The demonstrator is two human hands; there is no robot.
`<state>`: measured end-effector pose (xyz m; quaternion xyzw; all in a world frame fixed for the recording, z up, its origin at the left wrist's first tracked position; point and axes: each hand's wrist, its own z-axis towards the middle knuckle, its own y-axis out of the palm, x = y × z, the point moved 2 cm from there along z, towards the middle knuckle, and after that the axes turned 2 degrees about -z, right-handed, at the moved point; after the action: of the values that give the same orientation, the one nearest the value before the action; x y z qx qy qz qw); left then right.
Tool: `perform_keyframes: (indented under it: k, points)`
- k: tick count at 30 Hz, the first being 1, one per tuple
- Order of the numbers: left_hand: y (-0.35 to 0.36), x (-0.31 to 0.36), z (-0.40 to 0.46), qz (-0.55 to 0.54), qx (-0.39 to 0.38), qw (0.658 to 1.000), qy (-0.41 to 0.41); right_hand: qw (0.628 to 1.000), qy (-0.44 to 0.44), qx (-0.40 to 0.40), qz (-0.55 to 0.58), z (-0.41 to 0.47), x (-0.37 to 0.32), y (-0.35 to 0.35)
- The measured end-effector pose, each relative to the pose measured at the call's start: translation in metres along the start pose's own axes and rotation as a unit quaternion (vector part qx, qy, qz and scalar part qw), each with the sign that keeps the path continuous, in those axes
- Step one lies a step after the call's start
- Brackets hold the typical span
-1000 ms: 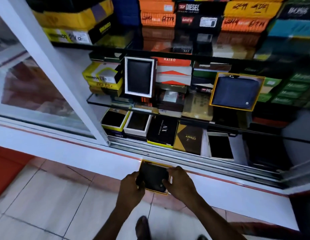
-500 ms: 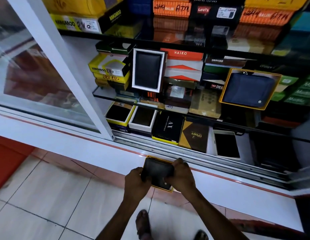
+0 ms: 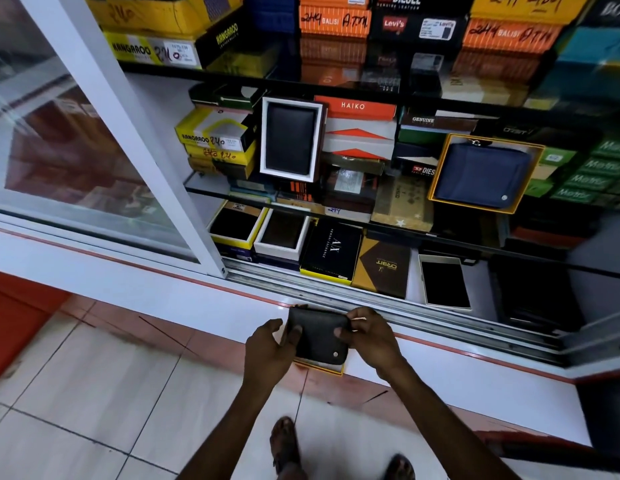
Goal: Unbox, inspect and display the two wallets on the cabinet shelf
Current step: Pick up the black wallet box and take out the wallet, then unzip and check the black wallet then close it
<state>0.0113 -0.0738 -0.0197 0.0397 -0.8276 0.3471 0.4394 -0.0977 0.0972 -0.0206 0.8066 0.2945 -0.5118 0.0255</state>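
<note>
A black wallet (image 3: 319,336) with a small metal stud is held in front of the cabinet's lower sill, lifted slightly out of its yellow-edged box (image 3: 322,368), whose rim shows beneath it. My left hand (image 3: 268,348) grips the wallet's left edge with the thumb on top. My right hand (image 3: 369,336) pinches its upper right corner. On the middle glass shelf a navy wallet (image 3: 481,173) stands displayed in a yellow-framed box, and a black wallet (image 3: 290,140) stands upright in a white-framed box.
The sliding glass door (image 3: 76,133) is pushed left, leaving the cabinet open. Shelves are packed with stacked wallet boxes (image 3: 360,133). The bottom shelf holds several open and closed boxes (image 3: 331,252). Metal door tracks (image 3: 405,306) run along the sill. My feet (image 3: 284,445) stand on tiled floor.
The wallet has been raised partly out of its yellow-edged box and tilted. Both hands shifted their grip onto the wallet's edges. The view moved closer to the cabinet.
</note>
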Motion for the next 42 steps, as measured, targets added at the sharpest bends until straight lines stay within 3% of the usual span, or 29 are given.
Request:
perform_keyframes:
  k: [2,5,8,11,14,17,24,33,38,42]
  points:
    - [-0.005,0.012,0.001,-0.012,-0.023,0.999,0.033,0.998,-0.01,-0.02,0.06,-0.007,-0.008,-0.009]
    - [-0.012,0.032,-0.001,-0.113,-0.065,0.991,0.04,0.993,-0.032,-0.057,0.1,-0.022,-0.027,-0.028]
    - [-0.02,0.05,-0.003,-0.173,-0.111,0.976,0.071,0.994,-0.079,-0.068,0.039,-0.039,-0.049,-0.05]
    - [-0.027,0.068,-0.007,-0.194,-0.164,0.962,0.104,0.983,-0.178,-0.008,-0.037,-0.046,-0.08,-0.068]
    - [-0.029,0.085,-0.013,-0.195,-0.226,0.946,0.124,0.968,-0.237,-0.049,-0.068,-0.046,-0.108,-0.073]
    - [-0.031,0.101,-0.018,-0.191,-0.268,0.933,0.145,0.95,-0.264,-0.084,-0.147,-0.046,-0.124,-0.076]
    - [-0.043,0.12,-0.027,-0.204,-0.327,0.917,0.104,0.94,-0.271,-0.147,-0.15,-0.052,-0.14,-0.103]
    - [-0.04,0.136,-0.027,-0.349,-0.306,0.886,0.003,0.944,-0.285,-0.041,-0.163,-0.091,-0.166,-0.112]
    - [-0.04,0.147,-0.02,-0.421,-0.225,0.878,-0.03,0.953,-0.262,0.004,-0.149,-0.117,-0.169,-0.12]
    - [-0.026,0.159,-0.023,-0.426,-0.166,0.889,-0.01,0.963,-0.24,0.05,-0.114,-0.132,-0.16,-0.109]
